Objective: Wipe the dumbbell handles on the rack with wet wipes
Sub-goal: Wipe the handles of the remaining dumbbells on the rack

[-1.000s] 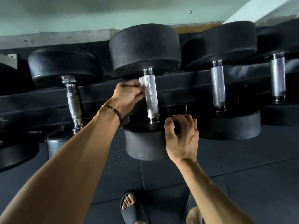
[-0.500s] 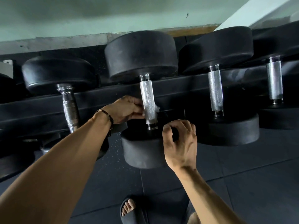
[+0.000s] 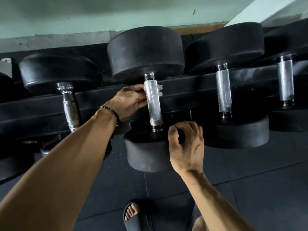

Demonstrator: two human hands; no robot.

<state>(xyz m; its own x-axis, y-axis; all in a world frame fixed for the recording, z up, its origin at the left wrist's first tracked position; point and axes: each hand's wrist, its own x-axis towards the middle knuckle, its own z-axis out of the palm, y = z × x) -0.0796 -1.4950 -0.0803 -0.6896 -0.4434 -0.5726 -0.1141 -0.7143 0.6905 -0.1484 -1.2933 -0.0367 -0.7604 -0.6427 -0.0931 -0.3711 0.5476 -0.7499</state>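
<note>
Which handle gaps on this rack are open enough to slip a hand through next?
Free: between the centre handle and the right handle, over the rack rail; also beside the far-right handle. Crowded: left of the centre handle, where the left hand holds the wipe, and below, by the right hand.
</note>
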